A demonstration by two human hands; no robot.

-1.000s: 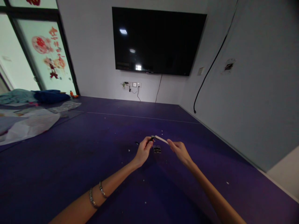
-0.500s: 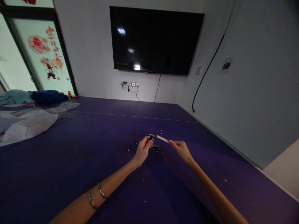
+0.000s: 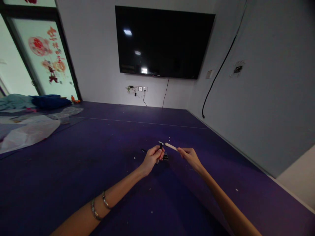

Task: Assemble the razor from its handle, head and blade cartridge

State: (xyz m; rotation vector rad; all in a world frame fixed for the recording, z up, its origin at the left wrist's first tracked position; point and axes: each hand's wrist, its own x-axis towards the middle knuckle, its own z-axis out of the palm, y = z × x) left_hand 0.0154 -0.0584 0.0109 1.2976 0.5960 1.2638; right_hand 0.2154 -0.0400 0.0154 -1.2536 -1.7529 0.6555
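My left hand [image 3: 153,157] is closed around the dark handle of a small T-shaped razor [image 3: 161,144], its pale head pointing up and away from me. Pinched in my right hand [image 3: 190,156] is a flat wooden stick [image 3: 171,147], whose rounded tip points left, close to the razor's head. Whether the two touch, I cannot tell. Behind my left fingers, a small clear case with black parts [image 3: 165,157] lies on the purple floor [image 3: 118,183], partly hidden. A thin black piece [image 3: 143,150] shows just left of that hand.
Small white bits lie scattered on the floor. At the left are a crumpled translucent plastic sheet [image 3: 31,132] and blue cloth [image 3: 51,101]. A television [image 3: 164,42] hangs on the far wall, and a black cable [image 3: 216,75] dangles along the right wall.
My left hand has shifted slightly right and turned the razor, so more of its handle shows below and the clear case is more covered. My right hand stays nearly still.
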